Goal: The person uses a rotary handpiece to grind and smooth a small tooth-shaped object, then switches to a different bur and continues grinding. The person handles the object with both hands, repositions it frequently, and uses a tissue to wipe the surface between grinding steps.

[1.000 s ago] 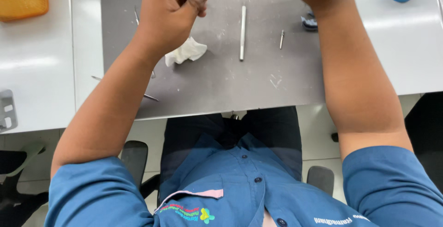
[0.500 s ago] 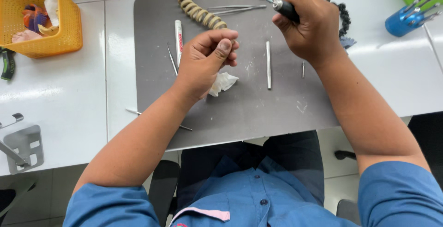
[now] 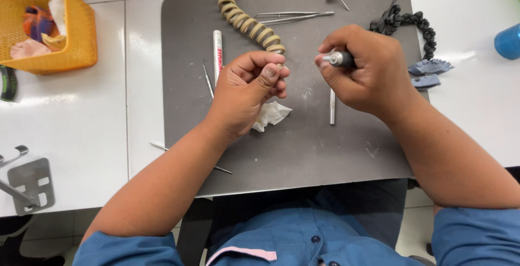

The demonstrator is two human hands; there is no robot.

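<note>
Over the grey mat (image 3: 292, 152), the right hand (image 3: 368, 74) is gripping a rotary handpiece (image 3: 340, 58) with fingers wrapped tight, its tip pointing at the left hand (image 3: 246, 90), which is curling closed around something hidden, so work looks ongoing, unfinished.

Bright even overhead light, soft glare on the white table (image 3: 81, 109), faint shadows, sharp focus, slight edge distortion

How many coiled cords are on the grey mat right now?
2. A beige coiled cord runs from the mat's top edge toward the left hand; a black coiled cord lies at the upper right, behind the right hand. Hands may hide more.
</note>
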